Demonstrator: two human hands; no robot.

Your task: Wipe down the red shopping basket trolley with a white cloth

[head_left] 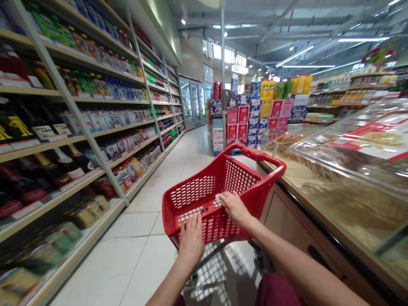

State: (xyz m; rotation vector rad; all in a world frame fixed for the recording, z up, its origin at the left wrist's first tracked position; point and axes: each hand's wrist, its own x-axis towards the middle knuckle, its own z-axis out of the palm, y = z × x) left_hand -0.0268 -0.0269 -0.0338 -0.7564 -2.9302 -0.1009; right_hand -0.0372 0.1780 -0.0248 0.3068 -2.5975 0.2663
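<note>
A red plastic shopping cart (pixel 199 193) with perforated sides stands turned sideways in front of me. My left hand (pixel 192 238) lies on its near rim toward the left end, fingers stretched out and flat, holding nothing. Over the same near side, farther right, my right hand (pixel 235 208) reaches in with fingers pressed together on a small crumpled white wipe (pixel 219 199). Whether the wipe is paper or fabric I cannot tell. The cart's handle (pixel 264 157) points away to the upper right.
Shelves of bottles and cans (pixel 117 121) line the left. To the right is a wooden counter (pixel 306 238) with plastic-covered food trays (pixel 366 144), close to the cart. Stacked drink boxes (pixel 244 121) stand ahead beside a metal post (pixel 223 63). Pale floor tiles (pixel 127 255) run along the aisle.
</note>
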